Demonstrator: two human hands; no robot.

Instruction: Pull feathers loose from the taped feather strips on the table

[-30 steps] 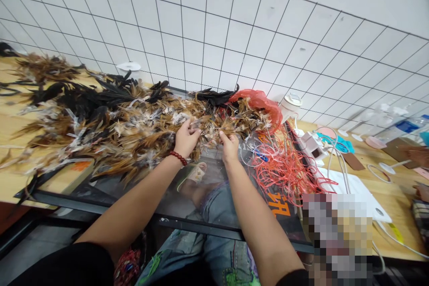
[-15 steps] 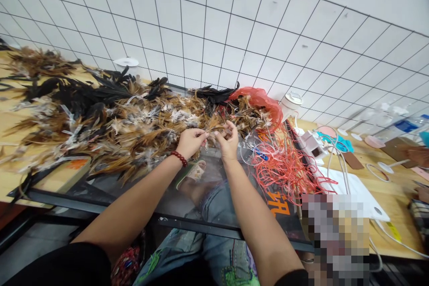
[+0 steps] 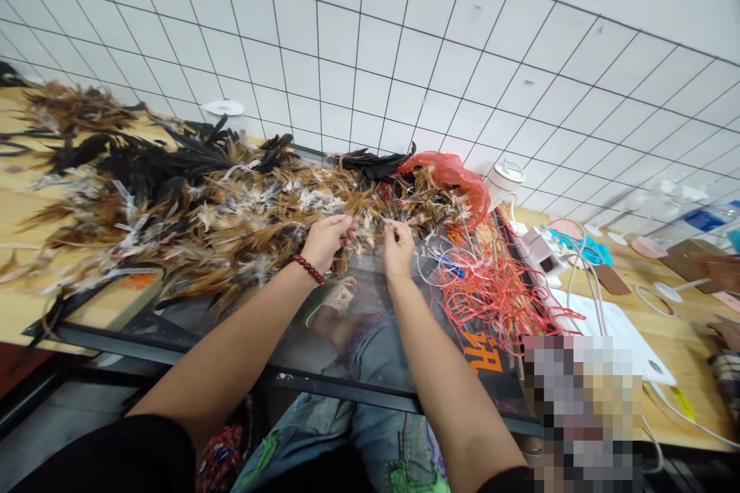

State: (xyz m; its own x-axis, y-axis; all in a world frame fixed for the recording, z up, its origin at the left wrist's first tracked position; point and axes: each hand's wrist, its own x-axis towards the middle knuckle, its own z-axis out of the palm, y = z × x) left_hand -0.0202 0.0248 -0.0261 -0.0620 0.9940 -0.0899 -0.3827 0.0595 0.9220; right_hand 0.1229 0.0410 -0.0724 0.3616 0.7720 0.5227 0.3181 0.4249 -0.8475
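Both hands are over the near side of a heap of brown, white and black feathers (image 3: 248, 208). My left hand (image 3: 329, 243), with a red bead bracelet (image 3: 308, 268) at the wrist, has thumb and fingers pinched together. A short gap to its right separates it from my right hand (image 3: 398, 248), also closed in a pinch with its fingertips toward the heap. Anything between either set of fingertips is too small to make out against the feathers. Below the hands lies a clear, glossy sheet (image 3: 370, 296) through which a leg and a shoe show.
Tangled red cord (image 3: 491, 285) lies right of my right hand, with a red plastic bag (image 3: 451, 169) behind it. Farther right are a white lidded tub (image 3: 504, 179), a white board (image 3: 621, 335) and cables. A black wire grid (image 3: 358, 54) stands along the back wall.
The hands were close together with a thin brown feather between their fingers; now they are farther apart and that feather no longer spans them. The right hand's raised fingers have folded in.
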